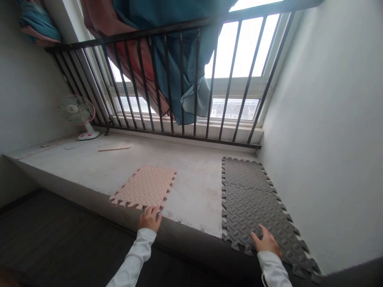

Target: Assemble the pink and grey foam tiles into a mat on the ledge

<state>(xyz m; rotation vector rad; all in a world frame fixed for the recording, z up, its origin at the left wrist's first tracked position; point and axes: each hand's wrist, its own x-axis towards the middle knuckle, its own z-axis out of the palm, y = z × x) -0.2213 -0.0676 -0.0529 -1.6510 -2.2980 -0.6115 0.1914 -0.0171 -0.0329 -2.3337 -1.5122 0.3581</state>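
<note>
Left hand (150, 218), bottom centre, fingers flat on the near edge of the pink foam mat (144, 186), grip open, holding nothing. Right hand (265, 241), lower right, palm down on the grey foam mat (254, 203), grip open too. Both mats lie on the concrete ledge (191, 175), well apart. Small fan (77, 114) at left, railing (167, 79) and curtain (179, 59) along the window at top.

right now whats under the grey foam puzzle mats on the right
The grey interlocking foam mats lie flat on the pale concrete ledge, against the white wall. The right hand presses on the near mat. The ledge beneath them is covered, so anything else there is hidden.
</note>
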